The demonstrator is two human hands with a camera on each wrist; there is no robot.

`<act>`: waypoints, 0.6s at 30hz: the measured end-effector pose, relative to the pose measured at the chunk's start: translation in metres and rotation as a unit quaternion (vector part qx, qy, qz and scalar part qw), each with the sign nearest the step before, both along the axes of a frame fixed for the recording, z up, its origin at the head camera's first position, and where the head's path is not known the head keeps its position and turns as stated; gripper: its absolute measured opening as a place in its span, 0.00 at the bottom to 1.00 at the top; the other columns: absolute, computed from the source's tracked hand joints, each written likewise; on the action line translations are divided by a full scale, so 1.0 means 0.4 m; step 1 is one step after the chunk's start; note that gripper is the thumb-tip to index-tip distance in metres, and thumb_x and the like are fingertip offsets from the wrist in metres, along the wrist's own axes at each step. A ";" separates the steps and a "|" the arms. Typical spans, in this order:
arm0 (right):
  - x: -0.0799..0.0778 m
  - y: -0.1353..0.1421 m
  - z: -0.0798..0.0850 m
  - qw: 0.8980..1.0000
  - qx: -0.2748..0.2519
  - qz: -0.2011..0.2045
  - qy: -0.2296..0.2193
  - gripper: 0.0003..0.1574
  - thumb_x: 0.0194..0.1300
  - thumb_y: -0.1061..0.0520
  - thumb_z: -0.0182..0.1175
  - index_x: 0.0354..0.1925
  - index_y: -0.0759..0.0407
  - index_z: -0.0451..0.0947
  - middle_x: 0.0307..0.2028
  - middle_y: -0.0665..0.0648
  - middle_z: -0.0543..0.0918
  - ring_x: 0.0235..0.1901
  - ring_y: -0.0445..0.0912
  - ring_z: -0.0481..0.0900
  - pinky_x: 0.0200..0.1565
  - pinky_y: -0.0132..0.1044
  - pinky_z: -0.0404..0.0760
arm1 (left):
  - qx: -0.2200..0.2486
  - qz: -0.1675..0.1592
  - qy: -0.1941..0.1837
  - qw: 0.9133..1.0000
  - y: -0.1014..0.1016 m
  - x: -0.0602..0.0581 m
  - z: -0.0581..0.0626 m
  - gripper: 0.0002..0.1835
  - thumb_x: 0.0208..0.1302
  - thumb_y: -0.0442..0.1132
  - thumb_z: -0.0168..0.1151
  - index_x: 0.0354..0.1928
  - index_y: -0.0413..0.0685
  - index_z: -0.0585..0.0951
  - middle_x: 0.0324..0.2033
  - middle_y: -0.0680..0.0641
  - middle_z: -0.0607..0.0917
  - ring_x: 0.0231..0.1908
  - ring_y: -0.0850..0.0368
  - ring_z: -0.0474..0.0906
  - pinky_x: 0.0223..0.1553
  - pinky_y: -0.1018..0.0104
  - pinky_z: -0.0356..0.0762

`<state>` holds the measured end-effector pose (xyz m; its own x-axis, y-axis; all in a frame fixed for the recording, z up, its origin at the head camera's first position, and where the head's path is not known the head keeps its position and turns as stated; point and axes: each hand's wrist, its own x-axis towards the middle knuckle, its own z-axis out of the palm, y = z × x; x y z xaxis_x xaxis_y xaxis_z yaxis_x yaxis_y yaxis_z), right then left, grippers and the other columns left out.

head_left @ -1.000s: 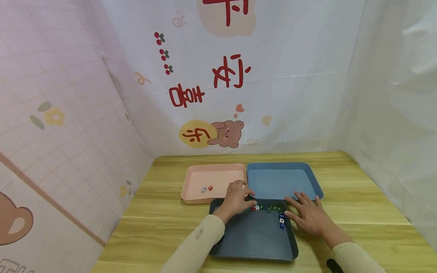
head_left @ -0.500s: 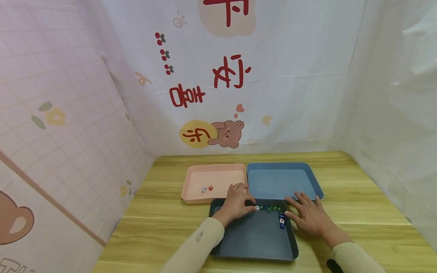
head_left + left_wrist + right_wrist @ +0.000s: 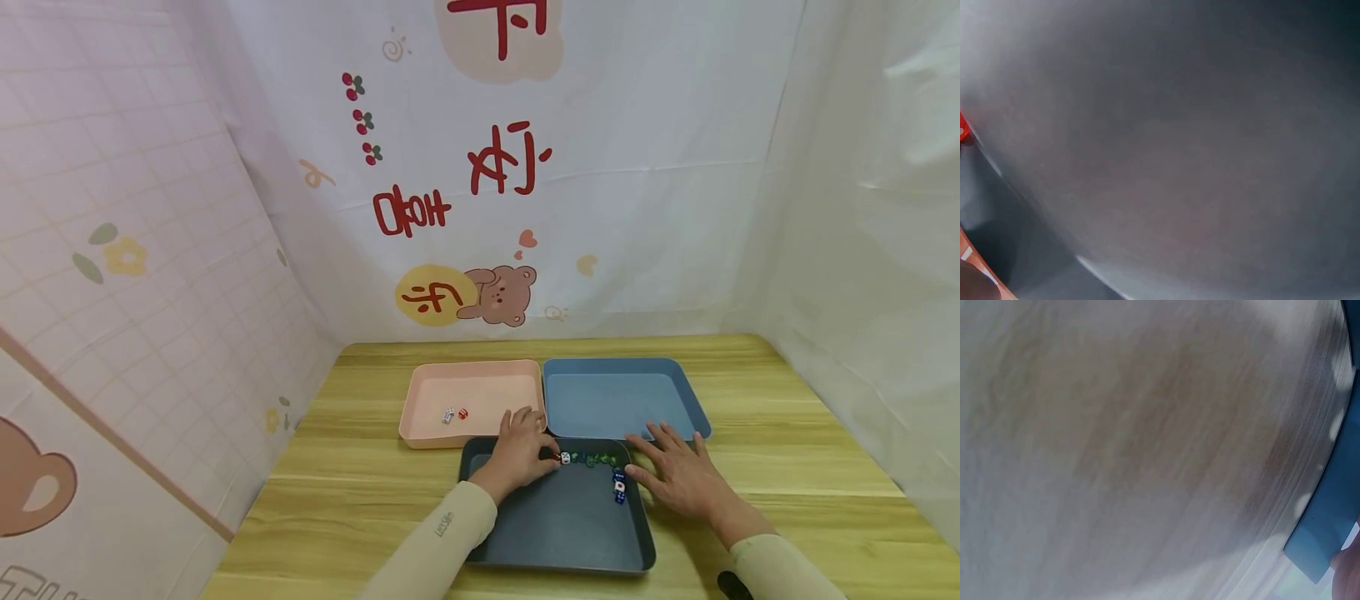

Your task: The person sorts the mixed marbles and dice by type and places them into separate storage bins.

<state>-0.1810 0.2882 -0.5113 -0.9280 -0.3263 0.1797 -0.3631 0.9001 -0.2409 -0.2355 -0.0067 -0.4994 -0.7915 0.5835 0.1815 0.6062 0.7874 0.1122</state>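
In the head view, my left hand (image 3: pixel 517 454) reaches over the back left part of a dark grey tray (image 3: pixel 562 533). Its thumb and index finger pinch a red die (image 3: pixel 557 457), mostly covered by the fingertips. Right beside it, a white die (image 3: pixel 566 458) begins a row of green and dark dice (image 3: pixel 592 459) along the back wall. Blue dice (image 3: pixel 619 495) with a white one among them line the right wall. My right hand (image 3: pixel 678 475) lies with fingers spread by the dark tray's back right corner, fingertips at the blue tray's (image 3: pixel 615 392) front rim.
Behind the dark tray, a peach tray (image 3: pixel 495 375) holds white dice (image 3: pixel 448 415) and a red die (image 3: pixel 462 413). The blue tray adjoins it on the right. All stand on a wood-grain table (image 3: pixel 345 467), with printed cloth (image 3: pixel 637 208) hanging behind.
The left fingertips have closed in from above and around the red die, which was fully visible between them a second ago. The right hand has stayed put.
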 end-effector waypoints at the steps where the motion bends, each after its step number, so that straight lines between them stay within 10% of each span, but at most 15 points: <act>1: 0.000 0.000 0.000 1.000 0.000 0.000 0.000 0.38 0.71 0.34 0.54 0.68 0.52 0.71 0.69 0.71 0.65 0.69 0.70 0.58 0.60 0.78 0.47 | 0.002 -0.002 -0.001 1.000 0.000 -0.001 -0.002 0.08 0.60 0.55 0.70 0.39 0.67 0.89 0.64 0.45 0.73 0.68 0.44 0.61 0.66 0.35 0.56; 18: 0.003 -0.004 0.004 1.000 0.001 -0.002 0.001 0.38 0.70 0.33 0.54 0.69 0.52 0.71 0.69 0.71 0.66 0.68 0.70 0.58 0.60 0.78 0.47 | 0.015 0.019 -0.027 0.999 -0.004 -0.001 -0.010 0.09 0.59 0.56 0.71 0.37 0.66 0.90 0.63 0.48 0.74 0.68 0.46 0.60 0.68 0.35 0.51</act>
<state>-0.1799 0.2867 -0.5096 -0.9293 -0.3221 0.1807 -0.3591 0.9022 -0.2388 -0.2360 -0.0084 -0.5036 -0.8226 0.5470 0.1552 0.5676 0.8060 0.1678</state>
